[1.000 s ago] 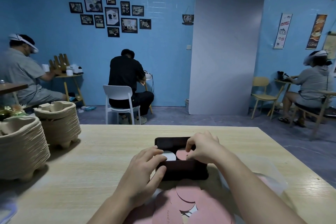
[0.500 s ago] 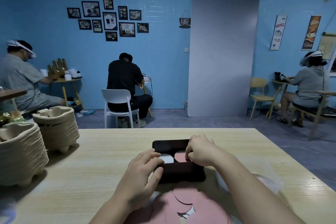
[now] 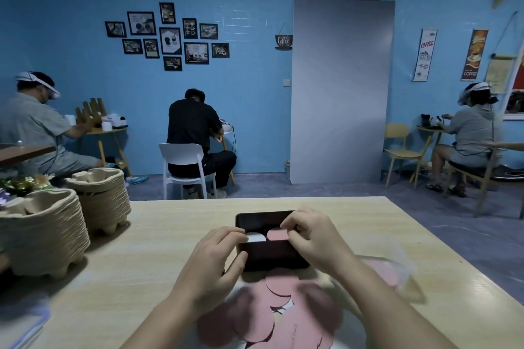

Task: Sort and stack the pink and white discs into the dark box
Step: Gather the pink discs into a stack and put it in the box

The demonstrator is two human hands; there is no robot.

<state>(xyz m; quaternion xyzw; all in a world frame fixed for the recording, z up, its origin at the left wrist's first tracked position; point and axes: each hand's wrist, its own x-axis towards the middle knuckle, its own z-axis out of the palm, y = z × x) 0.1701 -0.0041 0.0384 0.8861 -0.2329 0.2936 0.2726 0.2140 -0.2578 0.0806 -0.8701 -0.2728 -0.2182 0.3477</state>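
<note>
A dark box [image 3: 272,258] stands on the wooden table [image 3: 158,235] in front of me. Inside it a white disc stack [image 3: 256,236] sits on the left and a pink disc stack [image 3: 276,234] on the right. My left hand [image 3: 218,261] grips the box's near left corner, thumb on the front wall and fingers over the rim by the white discs. My right hand [image 3: 314,235] has its fingers curled over the box's right side, touching the pink stack's edge. A loose pile of pink discs [image 3: 272,312] lies between my forearms, near the table's front.
Two stacks of brown pulp cup trays [image 3: 42,229] stand on the table's left side. A clear plastic bag [image 3: 397,266] lies to the right of my right arm. Three seated people work at small tables along the blue wall.
My head has tilted slightly, shifting the view. My left hand's fingers moved up over the box's left rim. My right hand stays at the pink stack.
</note>
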